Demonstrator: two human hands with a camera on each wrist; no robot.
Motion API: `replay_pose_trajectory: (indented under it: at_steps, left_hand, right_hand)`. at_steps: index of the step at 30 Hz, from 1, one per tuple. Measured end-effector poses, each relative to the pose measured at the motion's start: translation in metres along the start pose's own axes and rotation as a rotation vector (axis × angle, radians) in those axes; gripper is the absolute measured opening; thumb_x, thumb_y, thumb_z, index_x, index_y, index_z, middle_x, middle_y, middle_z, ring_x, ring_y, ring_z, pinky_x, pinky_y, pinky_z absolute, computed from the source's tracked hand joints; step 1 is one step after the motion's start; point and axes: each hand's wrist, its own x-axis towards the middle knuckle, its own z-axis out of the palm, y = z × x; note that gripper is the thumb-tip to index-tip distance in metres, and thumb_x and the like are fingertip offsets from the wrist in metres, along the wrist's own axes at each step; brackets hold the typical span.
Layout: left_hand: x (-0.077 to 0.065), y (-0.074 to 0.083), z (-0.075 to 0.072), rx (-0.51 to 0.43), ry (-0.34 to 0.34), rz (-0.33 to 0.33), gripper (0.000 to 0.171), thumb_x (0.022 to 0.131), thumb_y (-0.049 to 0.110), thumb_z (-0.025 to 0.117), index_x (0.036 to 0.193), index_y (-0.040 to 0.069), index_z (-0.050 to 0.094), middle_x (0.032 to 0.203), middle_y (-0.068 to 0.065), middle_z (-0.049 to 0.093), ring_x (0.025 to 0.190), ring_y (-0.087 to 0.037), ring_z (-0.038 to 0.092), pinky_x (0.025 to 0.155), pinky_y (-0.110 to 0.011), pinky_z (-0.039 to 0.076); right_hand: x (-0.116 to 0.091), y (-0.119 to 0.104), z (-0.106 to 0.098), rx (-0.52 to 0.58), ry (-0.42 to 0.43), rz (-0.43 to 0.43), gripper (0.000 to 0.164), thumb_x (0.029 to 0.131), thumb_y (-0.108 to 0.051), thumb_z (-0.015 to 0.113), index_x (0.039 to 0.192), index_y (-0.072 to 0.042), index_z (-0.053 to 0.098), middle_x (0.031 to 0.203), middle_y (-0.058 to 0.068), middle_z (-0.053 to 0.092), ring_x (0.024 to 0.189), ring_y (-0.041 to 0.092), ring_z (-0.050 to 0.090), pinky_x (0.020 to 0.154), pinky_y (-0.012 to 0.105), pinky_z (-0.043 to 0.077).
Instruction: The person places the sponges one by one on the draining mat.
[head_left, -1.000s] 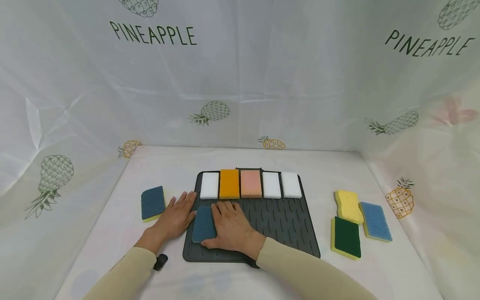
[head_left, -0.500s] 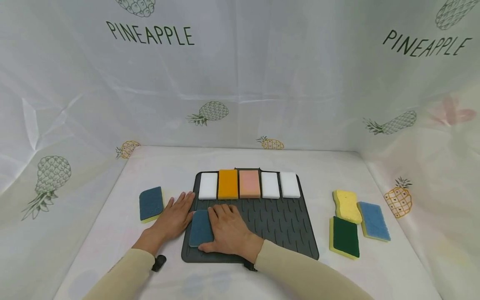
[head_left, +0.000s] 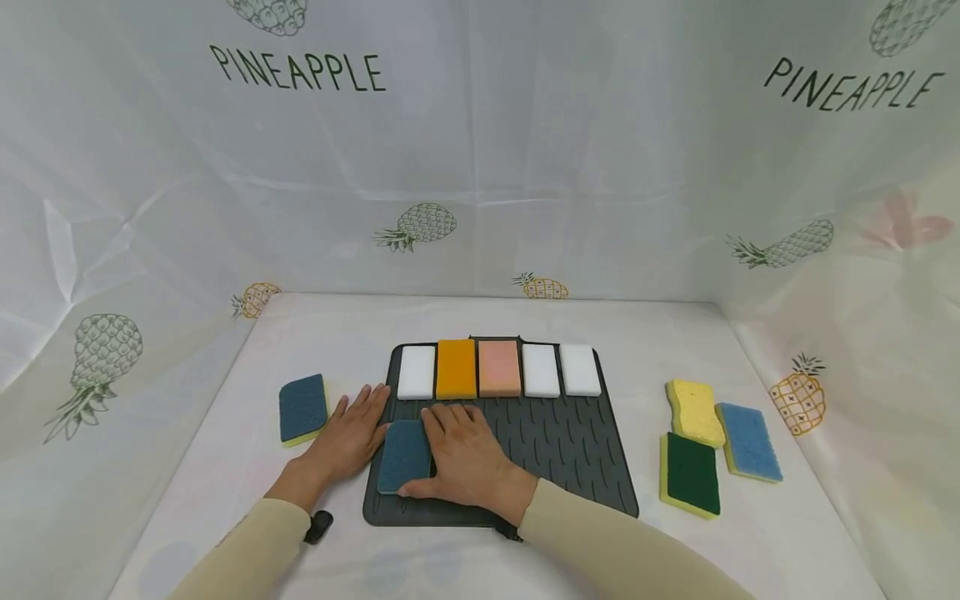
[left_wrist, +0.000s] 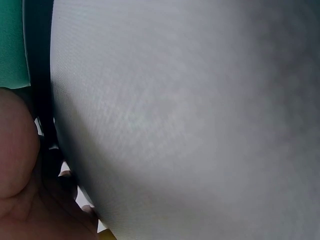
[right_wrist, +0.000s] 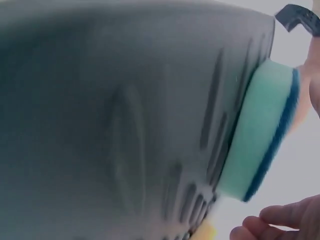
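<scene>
White cloth: it covered the tabletop from the bottom of the frame up.
Right hand: lay lower centre, its grip looking released; the right wrist view showed a gap between extended fingertips and the sponge, though I could not tell whether the thumb touched it. Compared with half a second earlier, it had shifted slightly up and right.
Dark blue sponge: sat flat on the mat's lower left, a little lower than a second earlier, with more of its face bared now. It was a rounded rectangle, dark blue scouring layer upward over a pale mint body.
Black mat: ridged, centred, unmoved.
Left hand: rested flat, gripping nothing, thumb reaching the mat's left edge.
Trio at right: green sponge, light blue sponge, yellow sponge.
Left navy sponge: beside the fingers.
Row of five blocks: white, orange, pink, white, white along the mat's top.
Backdrop: pineapple-printed, filling the upper frame.
</scene>
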Motion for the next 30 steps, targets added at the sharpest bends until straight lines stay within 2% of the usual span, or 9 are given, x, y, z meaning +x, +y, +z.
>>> replay_pose_trajectory:
  at_steps: [6,11,15,18,24,30]
  left_hand:
    - [-0.001,-0.001,0.001,-0.01,0.001,0.001,0.067,0.112,0.028,0.053,0.166,0.0,0.026,0.17,-0.022,0.032,0.159,-0.044,0.026,0.127,-0.068,0.019]
    - [-0.001,0.0,0.001,-0.003,0.012,0.012,0.066,0.112,0.027,0.053,0.166,-0.001,0.028,0.169,-0.023,0.033,0.158,-0.045,0.028,0.126,-0.068,0.02]
    - [0.0,0.001,0.0,-0.002,0.014,0.013,0.066,0.111,0.026,0.054,0.165,-0.001,0.029,0.168,-0.025,0.035,0.157,-0.046,0.029,0.126,-0.069,0.021]
    - [0.0,0.001,0.0,-0.004,0.008,0.006,0.066,0.112,0.027,0.054,0.166,-0.001,0.028,0.169,-0.024,0.034,0.158,-0.046,0.028,0.126,-0.068,0.021]
    - [-0.001,0.0,0.0,0.005,-0.009,-0.007,0.067,0.112,0.029,0.052,0.167,-0.001,0.025,0.17,-0.023,0.031,0.159,-0.044,0.025,0.127,-0.067,0.019]
    - [0.0,0.0,0.0,0.011,-0.017,-0.009,0.067,0.113,0.03,0.051,0.167,-0.001,0.024,0.17,-0.023,0.03,0.159,-0.044,0.024,0.127,-0.068,0.018]
  right_hand:
    - [-0.011,0.028,-0.008,0.007,0.135,-0.012,0.092,0.096,-0.079,0.052,0.154,-0.007,0.052,0.149,0.009,0.059,0.137,0.025,0.057,0.113,0.048,0.047]
    - [-0.026,0.065,-0.015,0.006,0.284,-0.046,0.072,0.1,-0.063,0.063,0.143,-0.005,0.06,0.137,0.011,0.064,0.123,0.027,0.062,0.107,0.047,0.05]
    - [-0.041,0.099,-0.021,-0.001,0.351,-0.066,0.063,0.101,-0.054,0.066,0.139,-0.003,0.063,0.133,0.013,0.066,0.118,0.031,0.063,0.105,0.05,0.05]
    - [-0.052,0.123,-0.025,-0.021,0.356,-0.06,0.061,0.102,-0.051,0.066,0.139,-0.002,0.064,0.133,0.015,0.067,0.118,0.033,0.064,0.105,0.052,0.05]
    - [-0.078,0.171,-0.029,-0.085,0.304,-0.026,0.059,0.103,-0.049,0.066,0.138,-0.002,0.064,0.132,0.017,0.067,0.119,0.036,0.063,0.105,0.055,0.05]
    - [-0.117,0.223,-0.027,-0.158,0.283,-0.048,0.058,0.105,-0.05,0.061,0.133,0.001,0.065,0.126,0.019,0.068,0.115,0.039,0.063,0.098,0.057,0.053]
